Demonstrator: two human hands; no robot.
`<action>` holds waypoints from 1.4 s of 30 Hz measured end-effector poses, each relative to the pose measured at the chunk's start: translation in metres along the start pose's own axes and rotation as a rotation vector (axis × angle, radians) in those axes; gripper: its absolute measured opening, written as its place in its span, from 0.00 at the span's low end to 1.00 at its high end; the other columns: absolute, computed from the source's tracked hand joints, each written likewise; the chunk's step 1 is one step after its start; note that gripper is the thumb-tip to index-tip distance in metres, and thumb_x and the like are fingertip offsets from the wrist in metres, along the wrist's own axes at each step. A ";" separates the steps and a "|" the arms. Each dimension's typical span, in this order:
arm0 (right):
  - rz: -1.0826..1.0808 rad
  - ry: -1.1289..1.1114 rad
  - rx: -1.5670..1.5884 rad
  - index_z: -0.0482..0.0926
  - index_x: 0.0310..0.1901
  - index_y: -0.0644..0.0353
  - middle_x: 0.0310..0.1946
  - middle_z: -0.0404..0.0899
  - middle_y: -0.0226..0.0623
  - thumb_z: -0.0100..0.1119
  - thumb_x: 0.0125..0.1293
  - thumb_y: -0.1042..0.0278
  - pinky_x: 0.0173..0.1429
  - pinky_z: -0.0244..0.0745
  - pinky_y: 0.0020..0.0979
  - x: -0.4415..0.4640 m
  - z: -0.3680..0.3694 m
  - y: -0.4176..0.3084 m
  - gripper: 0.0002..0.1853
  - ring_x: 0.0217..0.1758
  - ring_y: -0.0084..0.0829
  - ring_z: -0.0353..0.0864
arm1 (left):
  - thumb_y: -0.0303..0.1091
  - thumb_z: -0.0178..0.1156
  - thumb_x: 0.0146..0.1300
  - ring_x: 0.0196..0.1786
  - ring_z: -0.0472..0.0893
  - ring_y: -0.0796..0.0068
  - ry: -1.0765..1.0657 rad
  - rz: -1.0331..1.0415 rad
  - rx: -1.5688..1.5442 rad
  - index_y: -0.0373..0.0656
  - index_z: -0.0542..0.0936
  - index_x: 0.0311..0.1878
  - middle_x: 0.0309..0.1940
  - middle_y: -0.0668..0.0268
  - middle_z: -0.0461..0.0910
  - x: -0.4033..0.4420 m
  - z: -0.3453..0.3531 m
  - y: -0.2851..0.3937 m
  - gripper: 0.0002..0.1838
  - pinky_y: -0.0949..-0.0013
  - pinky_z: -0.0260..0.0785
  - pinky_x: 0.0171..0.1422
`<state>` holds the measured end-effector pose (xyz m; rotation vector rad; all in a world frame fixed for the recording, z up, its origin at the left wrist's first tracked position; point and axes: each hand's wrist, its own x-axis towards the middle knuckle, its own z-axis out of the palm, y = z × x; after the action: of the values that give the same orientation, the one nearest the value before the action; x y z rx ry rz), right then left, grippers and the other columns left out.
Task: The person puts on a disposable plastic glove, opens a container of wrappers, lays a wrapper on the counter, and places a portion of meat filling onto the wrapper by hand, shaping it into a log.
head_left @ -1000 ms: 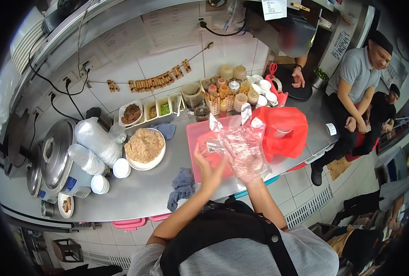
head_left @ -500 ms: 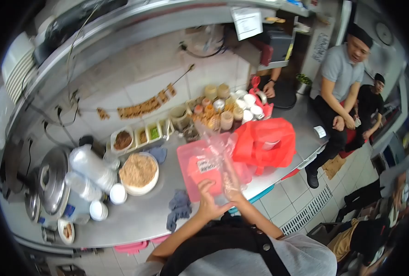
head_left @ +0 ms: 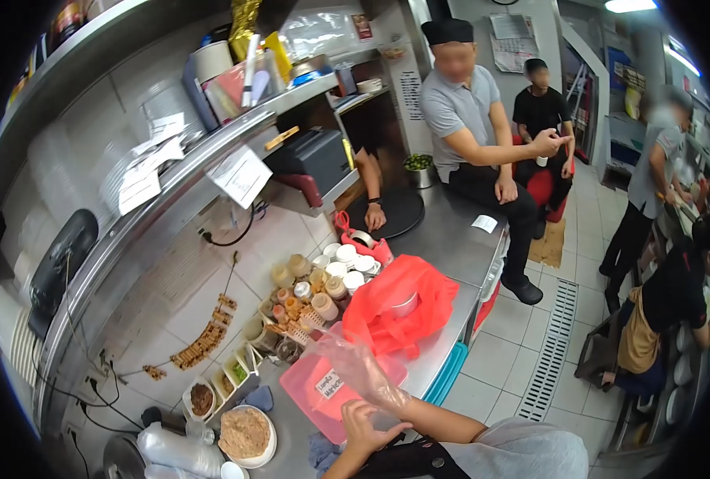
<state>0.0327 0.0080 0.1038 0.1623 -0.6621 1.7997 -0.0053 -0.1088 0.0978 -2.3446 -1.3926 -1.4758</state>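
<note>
Your view has just swung up and to the right, so less of the left end of the counter (head_left: pixel 443 230) shows now and more of the room does. A person in a grey shirt (head_left: pixel 460 108) has just put one arm out, well apart from you. Your hands stay close together, so your work with the glove looks much the same. Now count, going left to right. To the left of your hands are three small food tubs (head_left: pixel 204 400) and one white bowl (head_left: pixel 270 453) of pale, mushy food. Two blue cloths lie there too: one (head_left: pixel 257 399) by the bowl and one (head_left: pixel 321 452) nearer you. One pink box (head_left: pixel 300 393) with one white label (head_left: pixel 330 385) sits just past your hands. Your one left hand (head_left: pixel 360 431) is bare, its fingers bent and spread, holding nothing. Your one right hand (head_left: pixel 375 383) has one clear plastic glove (head_left: pixel 347 363) on it, over the box; its fingers reach out and grip nothing. I can't tell if your hands touch. Past your right hand is one red bag (head_left: pixel 371 315), and to its right one teal lid (head_left: pixel 447 375).
</note>
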 end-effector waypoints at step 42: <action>0.283 0.103 -0.747 0.76 0.48 0.63 0.44 0.78 0.39 0.49 0.72 0.56 0.54 0.71 0.30 -0.013 -0.069 -0.042 0.17 0.46 0.27 0.76 | 0.44 0.67 0.54 0.39 0.75 0.58 -0.568 0.064 -0.473 0.43 0.75 0.26 0.30 0.62 0.73 0.010 0.019 -0.012 0.16 0.59 0.68 0.45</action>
<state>0.0906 0.0406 0.0556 -0.5448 -1.2790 1.6881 0.0008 -0.0868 0.0900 -3.2638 -1.1081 -1.2858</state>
